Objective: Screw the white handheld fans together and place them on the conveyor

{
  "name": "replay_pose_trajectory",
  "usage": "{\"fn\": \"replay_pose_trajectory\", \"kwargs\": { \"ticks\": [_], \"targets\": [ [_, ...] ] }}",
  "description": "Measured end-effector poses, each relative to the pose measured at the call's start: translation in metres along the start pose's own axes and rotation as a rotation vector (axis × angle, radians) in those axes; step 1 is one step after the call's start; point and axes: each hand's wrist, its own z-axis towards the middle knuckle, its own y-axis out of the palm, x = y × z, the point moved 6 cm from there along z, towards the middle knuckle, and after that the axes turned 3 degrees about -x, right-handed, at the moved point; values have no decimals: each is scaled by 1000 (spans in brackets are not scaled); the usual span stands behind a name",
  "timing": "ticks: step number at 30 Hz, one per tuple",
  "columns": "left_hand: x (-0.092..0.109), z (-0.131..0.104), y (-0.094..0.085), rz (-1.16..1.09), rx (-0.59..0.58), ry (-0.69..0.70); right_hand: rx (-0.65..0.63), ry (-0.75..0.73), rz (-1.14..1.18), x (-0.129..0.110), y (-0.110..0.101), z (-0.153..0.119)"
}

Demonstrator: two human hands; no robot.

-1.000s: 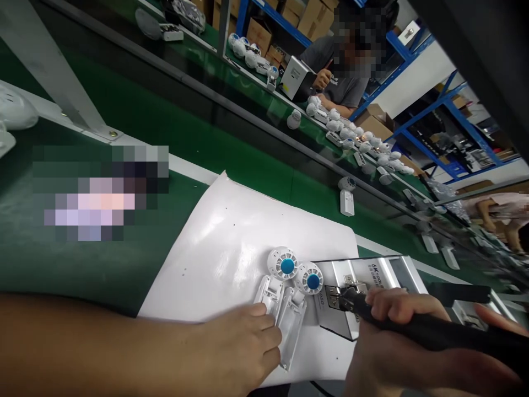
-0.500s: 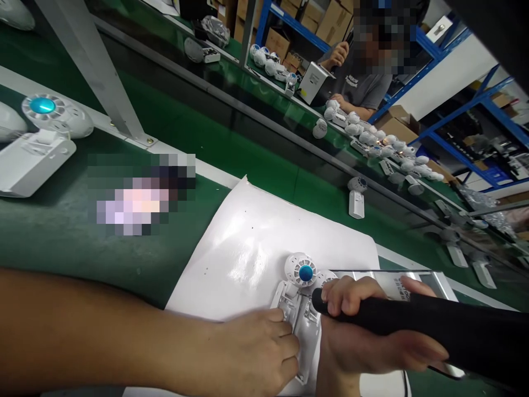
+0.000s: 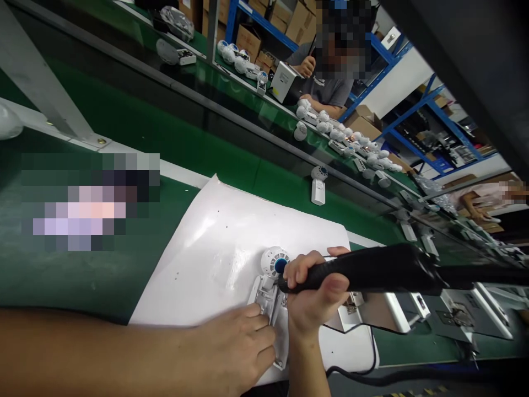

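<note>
My left hand point(image 3: 235, 347) has its fingers curled against the opened body of a white device point(image 3: 260, 289), which lies on a white sheet point(image 3: 198, 264). The device has a round slotted head with a dark blue centre. A second white casing point(image 3: 281, 336) sits close beside it, partly hidden by my hands. My right hand point(image 3: 314, 292) is closed round a thick black cylindrical tool point(image 3: 372, 270), like an electric screwdriver, tilted nearly level above the devices. Whether its tip touches anything cannot be seen.
Behind the sheet runs a green conveyor belt point(image 3: 177, 149) carrying a white device point(image 3: 318, 186). Several more devices point(image 3: 343, 132) line the far bench, where a co-worker point(image 3: 326, 88) sits. A metal post point(image 3: 49, 82) rises at left. At right are metal fixtures point(image 3: 463, 314) and a black cable point(image 3: 355, 377).
The view has shifted right, so things appear further left. My right hand has swung the black tool up to a more level pose, uncovering fixtures behind it. My left hand stays on the device.
</note>
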Motion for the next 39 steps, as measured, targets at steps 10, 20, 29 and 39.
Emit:
{"fn": "replay_pose_trajectory", "kwargs": {
  "ticks": [10,20,29,39],
  "targets": [
    [2,-1,0,17,-31,7,269,-467,-442,-84,-76,35],
    [1,1,0,0,-47,12,64,-158,-310,-60,-64,16],
    [1,1,0,-9,-53,-8,115,-76,-227,-35,-63,6],
    [1,-3,-16,57,-37,56,163,-92,-137,-20,-60,-7]
  ]
}}
